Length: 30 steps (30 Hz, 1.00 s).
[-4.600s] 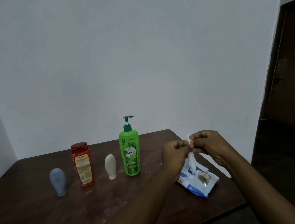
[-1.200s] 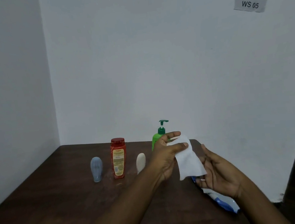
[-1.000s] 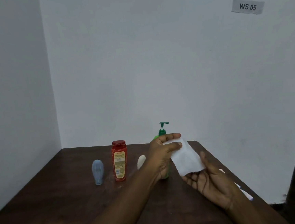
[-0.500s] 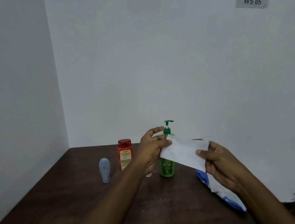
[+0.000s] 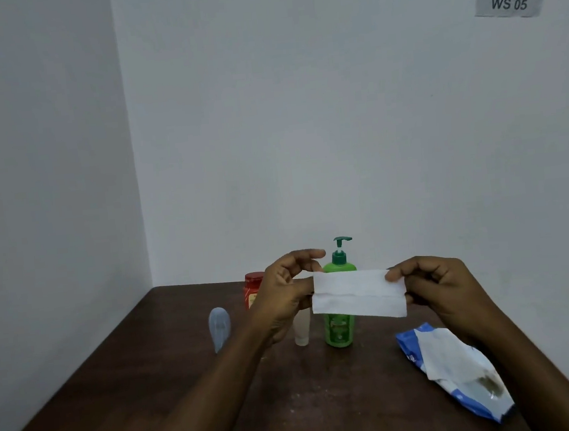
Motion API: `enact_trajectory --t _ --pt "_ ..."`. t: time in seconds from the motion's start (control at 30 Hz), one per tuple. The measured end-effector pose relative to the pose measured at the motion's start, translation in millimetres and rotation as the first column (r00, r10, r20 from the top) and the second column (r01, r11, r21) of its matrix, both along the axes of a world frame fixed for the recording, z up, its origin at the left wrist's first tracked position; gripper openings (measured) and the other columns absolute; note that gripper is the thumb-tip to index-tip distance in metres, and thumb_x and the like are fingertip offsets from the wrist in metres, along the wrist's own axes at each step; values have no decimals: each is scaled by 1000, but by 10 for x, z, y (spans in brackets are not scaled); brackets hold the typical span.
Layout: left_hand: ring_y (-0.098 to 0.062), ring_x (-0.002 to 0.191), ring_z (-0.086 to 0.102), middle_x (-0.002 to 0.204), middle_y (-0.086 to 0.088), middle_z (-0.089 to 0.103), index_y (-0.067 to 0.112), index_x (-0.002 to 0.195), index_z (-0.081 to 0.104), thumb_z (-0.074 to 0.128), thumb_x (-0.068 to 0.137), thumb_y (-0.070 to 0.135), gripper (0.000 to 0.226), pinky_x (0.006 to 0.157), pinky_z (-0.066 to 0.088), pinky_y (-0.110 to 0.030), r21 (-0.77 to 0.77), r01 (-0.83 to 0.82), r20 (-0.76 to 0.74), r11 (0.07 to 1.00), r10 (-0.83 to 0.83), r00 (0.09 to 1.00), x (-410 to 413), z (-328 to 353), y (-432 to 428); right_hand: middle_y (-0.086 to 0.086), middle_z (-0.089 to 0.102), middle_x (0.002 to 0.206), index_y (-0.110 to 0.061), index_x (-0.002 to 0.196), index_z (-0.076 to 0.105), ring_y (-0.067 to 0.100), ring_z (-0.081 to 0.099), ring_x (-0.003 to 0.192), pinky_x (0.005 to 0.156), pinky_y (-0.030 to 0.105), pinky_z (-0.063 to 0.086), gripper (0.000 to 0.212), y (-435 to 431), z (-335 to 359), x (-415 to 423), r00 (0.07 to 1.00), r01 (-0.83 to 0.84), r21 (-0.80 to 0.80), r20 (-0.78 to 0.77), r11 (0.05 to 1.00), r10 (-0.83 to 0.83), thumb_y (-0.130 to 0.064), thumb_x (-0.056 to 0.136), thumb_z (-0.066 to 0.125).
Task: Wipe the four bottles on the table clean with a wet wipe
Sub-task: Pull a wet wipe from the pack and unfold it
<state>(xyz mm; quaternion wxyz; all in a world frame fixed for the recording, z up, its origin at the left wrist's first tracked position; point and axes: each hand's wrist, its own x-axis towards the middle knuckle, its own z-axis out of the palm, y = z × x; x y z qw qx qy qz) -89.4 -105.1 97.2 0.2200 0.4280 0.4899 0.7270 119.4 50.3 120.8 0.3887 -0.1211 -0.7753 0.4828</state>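
A white wet wipe [image 5: 359,294] is stretched flat in the air between my left hand [image 5: 287,297] and my right hand [image 5: 434,288], each pinching one end. Behind it, four bottles stand in a row on the dark wooden table [image 5: 126,394]. The grey-blue bottle [image 5: 219,327] is at the left. My left hand partly hides the red bottle [image 5: 253,286] and the small cream bottle [image 5: 302,329]. The green pump bottle [image 5: 339,300] is partly hidden by the wipe.
A blue and white wet wipe pack [image 5: 458,372] lies on the table at the right, under my right forearm. White walls meet in a corner behind the table. A "WS 05" label [image 5: 509,4] hangs on the wall at the upper right.
The wipe came out of the pack into my hands. It hung from my left hand a second ago; now both hands have pulled it out flat and level in front of the bottles.
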Motion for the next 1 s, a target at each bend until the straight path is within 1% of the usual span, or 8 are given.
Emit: enact_trajectory --t 0.17,0.37,0.47,0.57,0.67,0.77,0.9,1.0 --pt "-33 99 75 108 -15 75 4 126 68 45 107 13 32 88 61 -50 -30 117 262 993 -105 959 46 -27 15 8 76 86 -12 86 81 25 69 71 64 30 59 40 28 -39 -44 1000 15 56 24 998 -17 11 97 50" --pt "-26 99 73 103 -12 75 17 126 68 74 87 -9 48 89 61 -53 -86 -9 100 996 18 995 -15 -8 63 25 72 97 -10 81 74 46 67 85 78 57 58 35 103 -51 -19 998 -50 48 50 998 47 9 97 49" --pt "-21 96 73 109 -13 73 20 127 68 73 86 -12 53 87 62 -54 -46 -12 29 999 13 999 -2 105 30 41 64 106 -1 91 57 40 62 70 63 43 54 26 40 11 29 982 -180 -212 -104 961 161 13 97 36" --pt "-19 96 71 112 -12 72 27 130 66 70 85 -13 60 75 61 -40 -65 46 -77 997 -51 996 15 213 -1 39 66 112 -4 113 54 37 71 70 54 38 58 26 9 41 29 916 -400 -493 -198 773 348 -12 104 32" --pt "-17 94 69 117 -10 72 37 134 61 71 86 -8 66 77 57 -36 -211 92 -223 973 -140 965 18 298 -2 31 70 112 -6 127 65 37 74 89 76 45 62 52 47 -4 -82 881 -382 -477 71 792 468 -48 101 52" --pt "-19 98 70 116 -8 74 38 138 58 71 86 -6 69 86 56 -39 -291 124 -270 949 -206 941 34 316 12 21 72 118 -9 117 74 40 71 108 97 60 55 49 18 -27 -222 867 -289 -249 341 924 363 -47 86 75" --pt "-25 105 71 120 -13 75 21 138 60 64 92 -6 53 98 56 -50 -183 203 24 962 -202 979 87 218 25 15 76 109 -11 102 77 37 73 103 94 60 56 37 -38 20 -280 871 -220 -167 409 961 271 -40 78 80" --pt "-31 101 73 121 -21 73 10 127 65 71 93 30 40 92 59 -47 -72 284 441 956 -225 869 217 55 74 12 76 97 -11 90 75 29 73 86 76 44 61 20 -51 12 -301 921 -177 -190 314 966 230 -30 86 78"
